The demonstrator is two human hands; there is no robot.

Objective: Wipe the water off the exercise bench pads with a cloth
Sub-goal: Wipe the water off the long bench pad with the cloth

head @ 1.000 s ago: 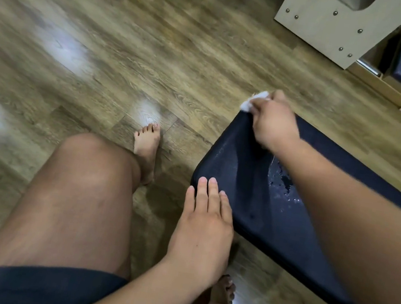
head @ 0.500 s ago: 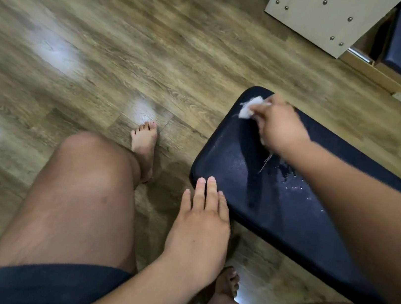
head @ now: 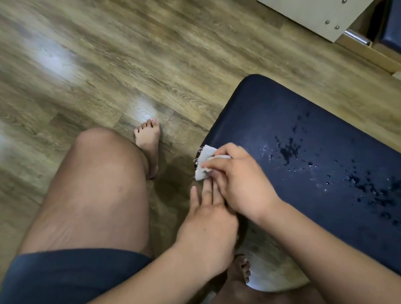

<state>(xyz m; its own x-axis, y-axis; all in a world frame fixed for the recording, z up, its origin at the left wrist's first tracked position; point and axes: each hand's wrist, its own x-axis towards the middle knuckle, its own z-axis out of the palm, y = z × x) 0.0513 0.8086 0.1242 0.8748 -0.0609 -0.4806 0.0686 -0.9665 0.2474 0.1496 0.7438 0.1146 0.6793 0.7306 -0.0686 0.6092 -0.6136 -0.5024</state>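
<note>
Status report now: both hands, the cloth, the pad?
Right hand grips cloth at corner of pad. Left hand flat, empty. Water drops on pad, unwiped. Nothing blocks.

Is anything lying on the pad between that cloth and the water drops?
Nothing visible. The right hand holds the cloth at the end of the pad; only bare pad lies between it and the water drops.

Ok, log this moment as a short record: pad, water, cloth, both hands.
pad: dark blue, top surface wet
water: droplets across the pad's middle, not yet wiped
cloth: small, white, frayed; at the pad's left edge
right hand: grips the cloth
left hand: fingers straight, tips under the right hand
</note>
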